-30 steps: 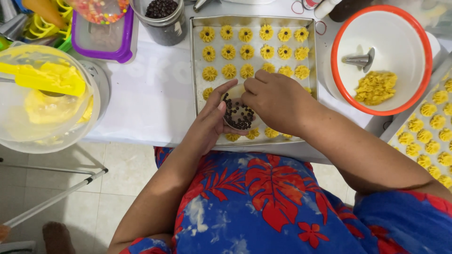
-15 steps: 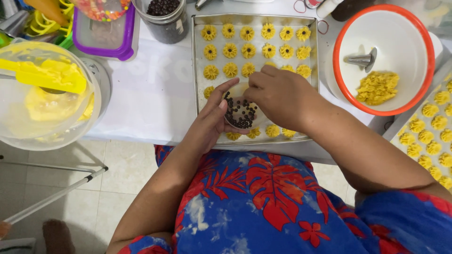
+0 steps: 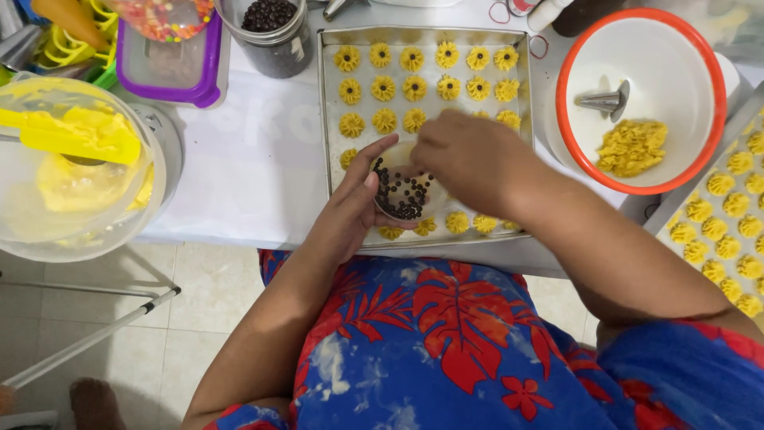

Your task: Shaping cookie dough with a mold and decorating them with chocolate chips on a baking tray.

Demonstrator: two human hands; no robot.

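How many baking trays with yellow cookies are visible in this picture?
2. One baking tray lies in the middle of the picture. The second tray is at the right edge, only partly in view. Others may lie outside the picture.

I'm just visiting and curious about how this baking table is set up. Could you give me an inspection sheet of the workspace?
Surface: white table, covered in white.
Job's things: metal baking tray with rows of piped yellow cookies, several topped with a dark chip; small dish of dark chips held over the tray.
Clutter: jar of dark chips; orange-rimmed bowl with yellow dough and a metal piping nozzle; clear bowl with yellow spatula; purple-lidded box; second tray of cookies.
Hands: left hand cradles the dish; right hand has its fingertips at the dish.
Cables: nothing seen.
Surroundings: tiled floor, a metal rod, a bare foot.
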